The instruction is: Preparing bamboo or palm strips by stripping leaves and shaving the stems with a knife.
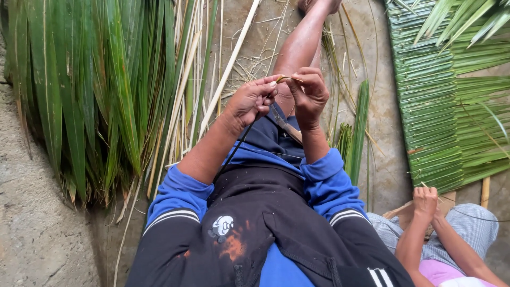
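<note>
Blue sleeves with white stripes, pushed up to the elbows, frame the bottom of the view, over a dark, worn garment smudged with orange dust. From them the person's two bare forearms rise toward the middle of the scene. The left hand (251, 101) and the right hand (309, 94) meet just above the lap, almost touching. Between them runs a thin, stiff, yellowish leaf strip (288, 79), short and narrow like a sliver of palm rib. The left hand's fingers (267, 85) are curled and pinch one end of it; the right hand's fingers (300, 79) are bent in and pinch the other end. A thin dark cord (237, 144) hangs down from under the left hand along the forearm.

At the lower right sits another person, in a pale checked and pink garment, one hand (425, 200) raised near a flat tan piece; what that hand holds is too small to tell.

Beyond the hands, the person's bare leg (302, 40) stretches out over a rough, grey concrete floor (42, 234) scattered with dry straw-coloured ribs. To the left lies a thick heap of long, glossy green palm leaves (95, 90), blade-shaped and overlapping, with pale stalks along its inner edge. A few narrow folded green leaves (357, 127) lie just right of the leg. Farther right spreads a woven palm mat (430, 106), its flat green strips laid in tight, even, horizontal rows, with loose fronds crossing its top corner.
</note>
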